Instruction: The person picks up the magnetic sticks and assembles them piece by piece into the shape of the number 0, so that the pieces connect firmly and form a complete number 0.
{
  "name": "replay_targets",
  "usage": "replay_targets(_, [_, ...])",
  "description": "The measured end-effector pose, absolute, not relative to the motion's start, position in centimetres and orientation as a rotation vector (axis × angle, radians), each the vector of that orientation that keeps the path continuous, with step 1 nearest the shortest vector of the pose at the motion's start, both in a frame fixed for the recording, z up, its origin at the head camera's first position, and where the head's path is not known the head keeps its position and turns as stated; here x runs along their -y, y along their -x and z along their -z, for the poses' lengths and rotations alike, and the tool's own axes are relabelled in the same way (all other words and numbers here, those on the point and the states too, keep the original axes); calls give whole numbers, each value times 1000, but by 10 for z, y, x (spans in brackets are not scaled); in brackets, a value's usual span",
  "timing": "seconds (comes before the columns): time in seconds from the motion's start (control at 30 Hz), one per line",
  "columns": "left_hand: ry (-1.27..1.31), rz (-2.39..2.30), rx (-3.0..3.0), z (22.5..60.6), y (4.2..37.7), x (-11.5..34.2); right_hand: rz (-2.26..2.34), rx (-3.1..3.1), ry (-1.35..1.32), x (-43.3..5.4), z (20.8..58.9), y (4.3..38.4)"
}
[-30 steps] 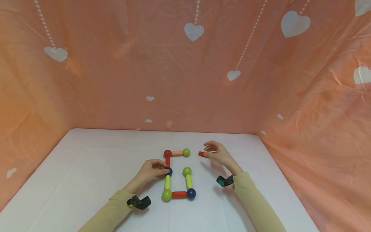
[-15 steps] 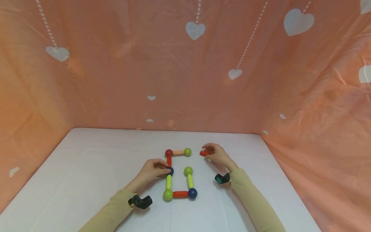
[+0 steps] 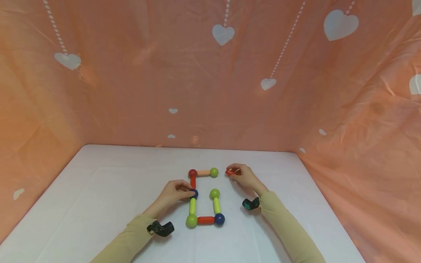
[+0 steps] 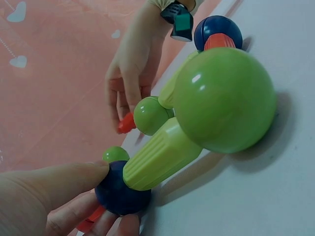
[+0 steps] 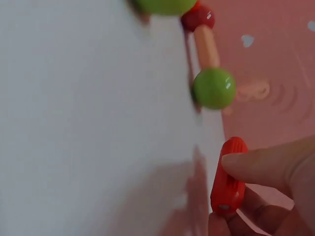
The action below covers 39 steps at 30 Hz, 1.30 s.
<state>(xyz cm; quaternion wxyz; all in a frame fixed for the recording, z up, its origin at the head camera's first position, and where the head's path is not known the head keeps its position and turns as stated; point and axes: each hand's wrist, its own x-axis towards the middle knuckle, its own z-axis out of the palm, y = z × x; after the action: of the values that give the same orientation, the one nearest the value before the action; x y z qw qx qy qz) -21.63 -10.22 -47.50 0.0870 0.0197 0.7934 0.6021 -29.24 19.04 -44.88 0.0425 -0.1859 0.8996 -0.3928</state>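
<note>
Magnetic balls and rods lie joined on the white table. My left hand (image 3: 170,194) pinches the dark blue ball (image 4: 120,194) midway up the left side. A red rod (image 3: 193,182) joins it to a dark red ball (image 3: 192,173); a peach rod (image 3: 203,172) leads on to a green ball (image 3: 214,172). Below the pinched ball, a yellow-green rod (image 3: 192,206) reaches a larger-looking green ball (image 4: 226,101). Right of that far green ball, my right hand (image 3: 245,176) pinches a loose red rod (image 5: 229,179) above the table, apart from the structure.
At the bottom, a red rod (image 3: 205,220) runs to another blue ball (image 3: 219,219). From there a yellow-green rod (image 3: 216,205) rises to a green ball (image 3: 215,193), with a gap above it. Orange cloth (image 3: 187,80) with hearts surrounds the table (image 3: 108,190).
My right hand has shifted slightly left and turned the red rod within its fingers. My left hand stays on the blue ball. The head view has moved a little.
</note>
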Motion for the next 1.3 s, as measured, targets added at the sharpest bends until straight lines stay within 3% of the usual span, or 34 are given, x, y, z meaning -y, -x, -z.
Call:
replay_targets(0.7, [-55,-1799,-2352,477,215,102,1705,-2088,177,-158,451,277])
replay_targets(1.3, [-48,-1796,-2360,477,216,103,1657,-2121,35,-142,453,279])
